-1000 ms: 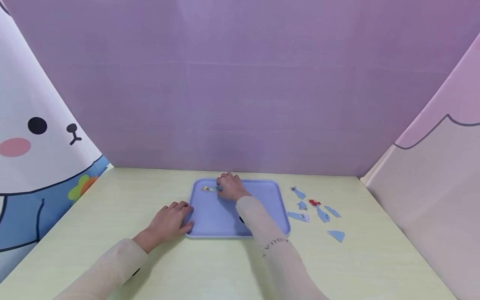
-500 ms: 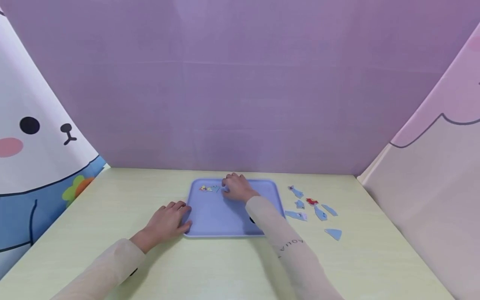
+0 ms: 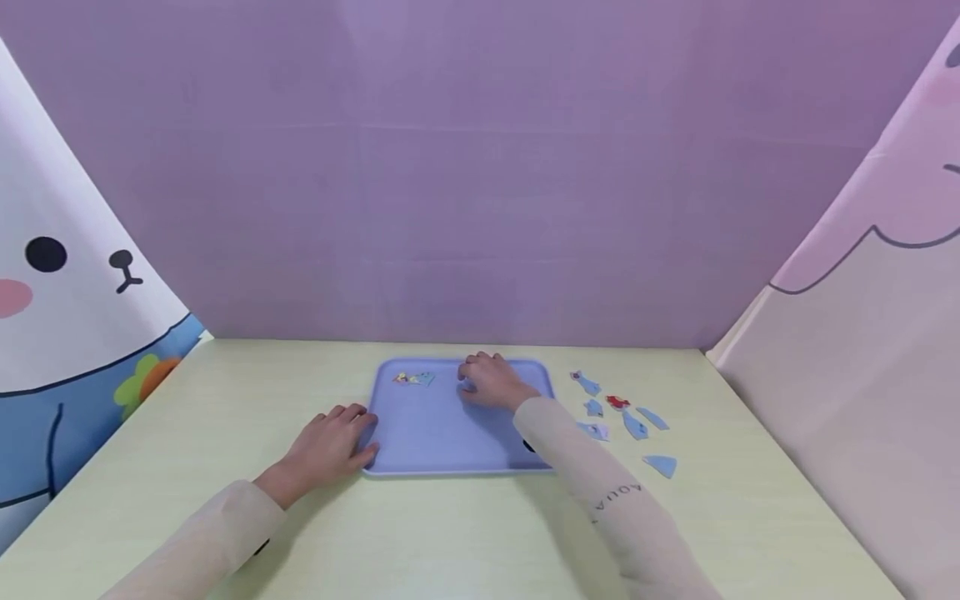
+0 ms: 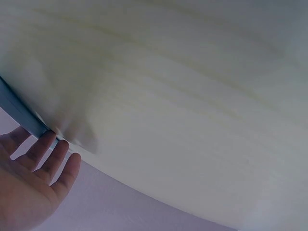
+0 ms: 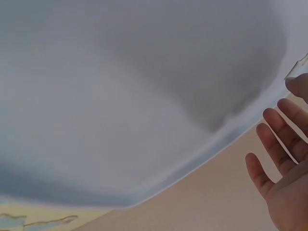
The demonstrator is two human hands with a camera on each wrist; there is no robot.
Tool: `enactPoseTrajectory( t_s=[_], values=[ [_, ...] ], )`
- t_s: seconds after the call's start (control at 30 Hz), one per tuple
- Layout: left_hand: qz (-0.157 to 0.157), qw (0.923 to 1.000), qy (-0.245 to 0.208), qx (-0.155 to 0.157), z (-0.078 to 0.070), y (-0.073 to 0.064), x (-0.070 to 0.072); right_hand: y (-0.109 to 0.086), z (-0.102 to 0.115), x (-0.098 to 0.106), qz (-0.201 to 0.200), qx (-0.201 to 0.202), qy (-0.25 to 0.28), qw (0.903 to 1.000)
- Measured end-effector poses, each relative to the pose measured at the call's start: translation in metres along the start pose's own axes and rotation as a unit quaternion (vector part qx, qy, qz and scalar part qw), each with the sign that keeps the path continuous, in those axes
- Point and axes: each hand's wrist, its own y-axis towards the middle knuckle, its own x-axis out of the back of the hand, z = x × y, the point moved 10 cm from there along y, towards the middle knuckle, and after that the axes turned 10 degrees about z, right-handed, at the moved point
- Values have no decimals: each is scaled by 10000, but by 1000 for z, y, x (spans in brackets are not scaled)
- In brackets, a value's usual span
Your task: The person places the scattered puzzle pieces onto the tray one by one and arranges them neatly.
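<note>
Picture pieces (image 3: 414,379) lie in the tray (image 3: 438,433), just left of frame centre, and now your right hand (image 3: 493,383) slides clear rightward, fingers loosely spread, empty: they look set down. Your left hand (image 3: 330,446), fingers apart, touches the tray's left rim.

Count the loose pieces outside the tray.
7, right of the tray: a red piece, three bluish pieces to its left, three to its right; the sleeve may hide more.
</note>
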Motion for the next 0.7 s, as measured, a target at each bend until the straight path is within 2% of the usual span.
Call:
enactPoseTrajectory(
  t_s=[0.7],
  values=[
    [-72,10000,-61,-16,0,-3,4,-54,-20,1,-258,252,-145,9992]
  ],
)
